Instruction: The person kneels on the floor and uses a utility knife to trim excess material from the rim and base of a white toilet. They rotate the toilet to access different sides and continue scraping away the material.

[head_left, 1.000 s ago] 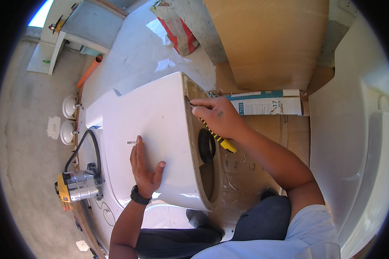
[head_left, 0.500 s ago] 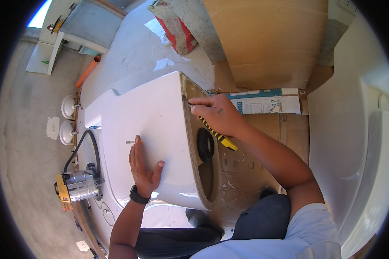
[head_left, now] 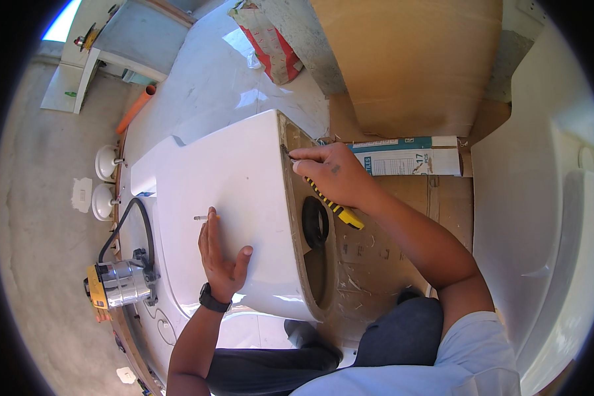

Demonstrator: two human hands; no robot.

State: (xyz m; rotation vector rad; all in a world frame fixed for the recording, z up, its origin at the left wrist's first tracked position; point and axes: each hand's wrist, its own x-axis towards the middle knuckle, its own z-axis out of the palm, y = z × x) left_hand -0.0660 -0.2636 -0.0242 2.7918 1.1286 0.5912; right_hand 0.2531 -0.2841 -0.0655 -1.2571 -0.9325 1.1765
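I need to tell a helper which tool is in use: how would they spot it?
Find the big white fixture lying on its side. At its brown rim, the right hand grips a slim tool with a yellow-and-black handle, the only striped thing there.

Orange pipe (head_left: 136, 109) upper left, red-and-white bag (head_left: 270, 46) up top, big cardboard sheet (head_left: 409, 63) leaning behind, metal canister (head_left: 120, 284) with black hose (head_left: 129, 221) lower left.

Toilet bowl (head_left: 244, 218) lies on its side mid-frame. Left hand (head_left: 223, 254) sits flat on it, right hand (head_left: 333, 173) at its upper right rim. Vacuum (head_left: 115, 285) lower left, box (head_left: 406, 157) just right of the right hand.
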